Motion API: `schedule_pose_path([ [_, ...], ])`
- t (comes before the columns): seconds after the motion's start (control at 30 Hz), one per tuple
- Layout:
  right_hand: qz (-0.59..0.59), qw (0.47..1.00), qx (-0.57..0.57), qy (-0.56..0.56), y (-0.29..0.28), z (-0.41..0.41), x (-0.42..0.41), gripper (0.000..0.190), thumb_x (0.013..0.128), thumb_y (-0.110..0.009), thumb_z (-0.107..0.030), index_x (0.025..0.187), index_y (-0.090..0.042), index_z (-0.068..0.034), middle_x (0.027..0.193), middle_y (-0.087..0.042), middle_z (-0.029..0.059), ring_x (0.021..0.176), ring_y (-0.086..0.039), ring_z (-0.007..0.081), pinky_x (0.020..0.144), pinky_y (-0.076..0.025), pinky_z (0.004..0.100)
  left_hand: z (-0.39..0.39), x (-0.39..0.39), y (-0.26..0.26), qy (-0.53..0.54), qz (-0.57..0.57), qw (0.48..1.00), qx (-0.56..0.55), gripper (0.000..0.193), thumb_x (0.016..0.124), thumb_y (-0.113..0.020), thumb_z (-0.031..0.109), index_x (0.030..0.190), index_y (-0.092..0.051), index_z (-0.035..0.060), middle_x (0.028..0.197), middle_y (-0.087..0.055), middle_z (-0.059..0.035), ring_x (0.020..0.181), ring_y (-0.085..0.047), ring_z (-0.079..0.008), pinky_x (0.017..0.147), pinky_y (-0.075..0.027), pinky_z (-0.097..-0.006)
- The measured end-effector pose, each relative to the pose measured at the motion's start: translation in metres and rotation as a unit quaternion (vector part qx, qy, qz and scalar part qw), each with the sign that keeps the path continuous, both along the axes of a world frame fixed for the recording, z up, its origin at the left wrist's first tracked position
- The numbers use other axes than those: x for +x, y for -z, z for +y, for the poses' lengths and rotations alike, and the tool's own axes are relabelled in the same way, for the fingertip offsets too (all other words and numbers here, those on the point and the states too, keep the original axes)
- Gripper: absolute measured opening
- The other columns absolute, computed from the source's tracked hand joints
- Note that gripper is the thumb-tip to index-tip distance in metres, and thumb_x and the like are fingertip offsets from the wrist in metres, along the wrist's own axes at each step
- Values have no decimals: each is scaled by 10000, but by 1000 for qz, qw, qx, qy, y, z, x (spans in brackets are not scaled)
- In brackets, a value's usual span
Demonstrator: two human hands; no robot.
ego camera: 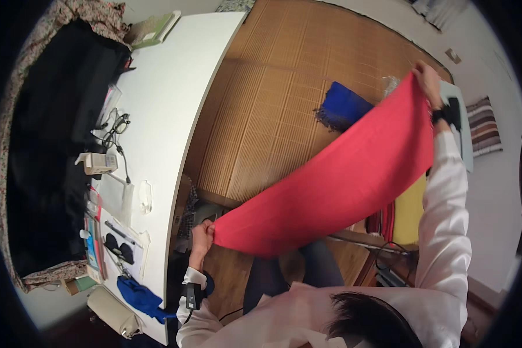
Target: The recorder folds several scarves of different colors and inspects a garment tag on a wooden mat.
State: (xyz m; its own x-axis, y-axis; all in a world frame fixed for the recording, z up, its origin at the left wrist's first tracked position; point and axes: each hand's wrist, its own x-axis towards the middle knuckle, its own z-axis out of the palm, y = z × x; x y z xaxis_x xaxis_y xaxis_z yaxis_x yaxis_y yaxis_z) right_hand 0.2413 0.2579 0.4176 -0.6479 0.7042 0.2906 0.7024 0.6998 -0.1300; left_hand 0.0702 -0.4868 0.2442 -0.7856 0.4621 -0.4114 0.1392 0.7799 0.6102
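Observation:
A long red cloth (pixel 326 187) is stretched slantwise in front of me, held up at both ends. My left hand (pixel 203 235) grips its lower left end beside the white desk. At the upper right, my right hand (pixel 428 80) pinches the other end with the arm reached out. The cloth sags between them and hides part of the bed behind it. Just past its upper edge lies a blue fringed cloth (pixel 347 106) on the slatted bamboo mat (pixel 265 130). A folded yellow cloth (pixel 409 213) shows under the right side of the red one.
Along my left runs the white desk (pixel 169 108), bearing eyeglasses (pixel 121 124), a small box (pixel 98 163), sunglasses (pixel 119 249) and a crumpled blue cloth (pixel 139 296). A beige bag (pixel 113 311) sits at its near end. A striped cushion (pixel 483 126) is by the right wall.

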Motion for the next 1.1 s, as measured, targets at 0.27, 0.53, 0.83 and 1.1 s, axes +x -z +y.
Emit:
schedule_pose_path([
  [0.27, 105, 988, -67, -90, 185, -41, -258, 215, 815, -580, -260, 925, -611, -78, 908, -633, 171, 883, -598, 357, 737, -467, 433, -64, 4, 152, -243, -196, 948, 57, 104, 842, -538, 1, 746, -570, 21, 626, -540, -14, 520, -498, -92, 470, -436, -259],
  [0.53, 153, 957, -127, -211, 240, -89, -344, 189, 829, -571, -231, 877, -609, -52, 757, -633, 138, 714, -626, 298, 655, -475, 395, -136, 17, 203, -462, -165, 846, 211, 63, 861, -586, 41, 906, -595, -3, 787, -582, -3, 708, -507, -71, 621, -433, -233],
  [0.83, 80, 890, -222, -390, 117, -179, -258, 92, 845, -560, -105, 854, -529, -19, 654, -527, 84, 585, -507, 196, 571, -422, 313, 85, 20, -44, -72, -183, 963, 183, 316, 877, -509, 0, 1190, -530, 40, 834, -617, -10, 846, -559, -66, 712, -457, -212],
  [1.1, 87, 791, -515, -320, 37, -300, -143, 91, 845, -592, -101, 842, -565, -14, 670, -515, -21, 628, -472, 60, 570, -401, 213, 195, 30, -128, 69, -241, 896, 366, 397, 797, -477, -96, 1178, -509, 10, 1063, -602, -40, 964, -554, -71, 793, -448, -212],
])
